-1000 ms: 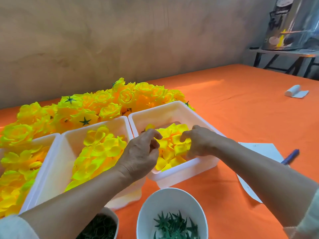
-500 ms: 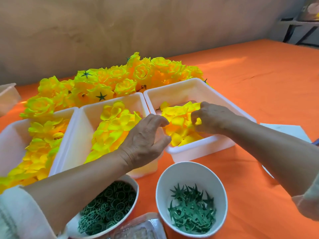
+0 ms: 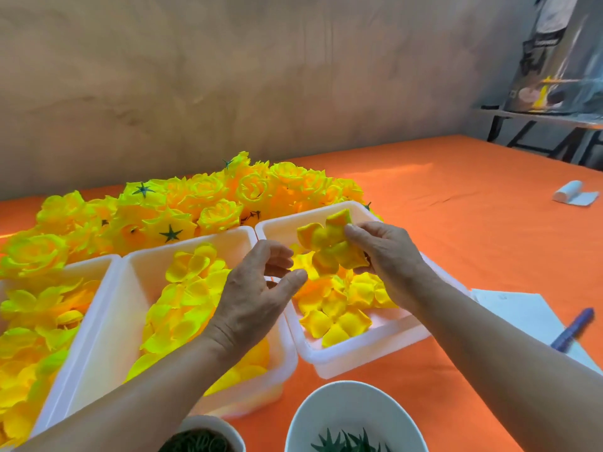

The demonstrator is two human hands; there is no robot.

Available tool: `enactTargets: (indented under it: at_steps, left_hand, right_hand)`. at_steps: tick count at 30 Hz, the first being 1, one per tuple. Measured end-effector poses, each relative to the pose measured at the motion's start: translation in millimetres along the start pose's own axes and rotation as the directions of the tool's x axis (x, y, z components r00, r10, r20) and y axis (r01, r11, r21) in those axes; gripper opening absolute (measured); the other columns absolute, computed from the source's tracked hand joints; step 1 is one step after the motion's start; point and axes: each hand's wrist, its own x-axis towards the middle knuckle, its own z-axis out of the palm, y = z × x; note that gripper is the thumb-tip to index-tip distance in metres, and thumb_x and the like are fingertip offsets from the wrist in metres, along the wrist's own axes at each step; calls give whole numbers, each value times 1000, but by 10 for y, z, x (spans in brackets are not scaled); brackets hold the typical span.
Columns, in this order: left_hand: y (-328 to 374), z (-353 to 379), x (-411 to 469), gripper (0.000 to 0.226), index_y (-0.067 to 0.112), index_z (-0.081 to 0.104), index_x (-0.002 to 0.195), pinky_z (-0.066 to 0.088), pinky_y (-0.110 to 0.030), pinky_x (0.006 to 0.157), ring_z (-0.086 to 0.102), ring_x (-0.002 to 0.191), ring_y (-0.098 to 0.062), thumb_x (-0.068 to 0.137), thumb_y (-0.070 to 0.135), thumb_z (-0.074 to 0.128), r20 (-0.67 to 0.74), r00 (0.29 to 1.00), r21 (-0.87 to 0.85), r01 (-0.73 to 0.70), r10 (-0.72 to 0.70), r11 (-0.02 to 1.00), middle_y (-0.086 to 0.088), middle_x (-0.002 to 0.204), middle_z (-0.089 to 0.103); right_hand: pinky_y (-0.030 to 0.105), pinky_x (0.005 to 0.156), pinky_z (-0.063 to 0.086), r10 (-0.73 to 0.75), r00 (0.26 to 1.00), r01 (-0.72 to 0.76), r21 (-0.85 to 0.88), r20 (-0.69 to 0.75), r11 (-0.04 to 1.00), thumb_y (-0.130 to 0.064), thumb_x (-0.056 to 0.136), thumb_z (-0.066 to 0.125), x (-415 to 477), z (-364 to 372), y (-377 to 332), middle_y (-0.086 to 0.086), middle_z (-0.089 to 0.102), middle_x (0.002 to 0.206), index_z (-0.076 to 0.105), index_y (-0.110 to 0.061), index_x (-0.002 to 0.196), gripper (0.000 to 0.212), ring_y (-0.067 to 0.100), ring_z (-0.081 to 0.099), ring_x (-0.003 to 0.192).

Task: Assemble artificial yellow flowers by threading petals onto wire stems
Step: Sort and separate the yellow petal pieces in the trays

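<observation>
My right hand (image 3: 390, 261) pinches a yellow petal piece (image 3: 329, 246) and holds it lifted above the right white tray (image 3: 362, 349), which is filled with loose yellow petals (image 3: 339, 308). My left hand (image 3: 257, 295) hovers just left of that piece, fingers loosely curled and holding nothing. Its thumb tip points toward the petal without touching it. A middle white tray (image 3: 107, 321) holds larger yellow petals (image 3: 186, 298). Finished yellow flowers (image 3: 182, 210) lie piled behind the trays. No wire stem shows.
A left tray of yellow petals (image 3: 29, 331) sits at the frame edge. A white bowl (image 3: 313, 415) with green star calyxes and a smaller bowl (image 3: 199, 435) of green rings stand near me. Paper (image 3: 518, 311), a blue pen (image 3: 571, 327) and a white roll (image 3: 569, 194) lie right on the orange cloth.
My right hand has come up out of the right tray with a petal piece pinched in its fingers. My left hand rose beside it. The camera tilted up.
</observation>
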Motion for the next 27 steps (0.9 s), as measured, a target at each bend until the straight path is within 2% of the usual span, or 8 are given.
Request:
enactTargets:
  at_steps: [3,6,9,11,16,22,25,27]
  left_hand:
    - [11,85,160,30,26,57,97,53,-26,74,61,86,-7,73,41,69,-51,998,-68,36,-39,997,1,98,62]
    - [-89,155,249,47,29,51,109,47,-13,73,59,95,0,70,45,74,-91,988,-115,112,-122,987,4,109,58]
    - [-186,113,317,57,24,58,113,52,-18,72,65,96,-14,66,44,83,26,950,-424,292,-311,857,-11,112,65]
    - [-240,55,336,46,23,68,102,53,-21,65,68,88,-17,63,42,83,84,938,-532,328,-336,781,-10,101,71]
    - [-328,43,338,33,29,74,94,55,-34,71,71,90,-22,65,38,86,103,948,-503,311,-301,806,-6,96,75]
    - [-334,109,319,26,22,73,95,51,-16,64,68,80,-9,71,31,80,27,962,-395,260,-271,881,-5,88,74]
    - [-313,138,308,15,20,72,93,51,-15,62,65,75,-6,79,17,77,35,967,-399,246,-253,883,-2,83,72]
    - [-276,145,298,21,16,71,96,53,-21,64,68,80,-11,76,21,77,72,965,-440,257,-252,860,-2,86,74]
  right_hand:
    - [25,53,46,66,997,-68,109,28,992,-28,92,59,38,28,79,11,70,85,70,-7,103,26,17,62,66]
    - [23,49,45,54,995,-63,111,83,992,-29,94,57,99,72,101,7,68,77,70,-7,100,26,13,59,60]
    - [23,45,40,-14,988,8,45,151,999,-25,94,56,137,150,77,5,64,67,71,-10,90,21,11,55,53]
    - [23,44,39,-48,982,54,-30,183,998,-22,95,57,144,232,76,2,62,62,69,-12,82,20,11,53,51]
    - [25,44,41,-91,970,127,-148,226,981,-24,95,58,130,423,92,-1,57,60,67,-15,76,23,9,51,51]
    - [35,59,35,-281,953,299,-530,116,793,-36,96,52,134,503,122,-3,48,58,52,-16,70,33,17,42,60]
    - [36,60,31,-402,911,384,-553,95,739,-28,98,51,126,513,125,-3,43,56,43,-20,65,34,18,38,58]
    - [33,58,33,-353,933,347,-434,71,831,-24,98,52,130,484,121,-5,45,55,49,-18,64,35,12,39,56]
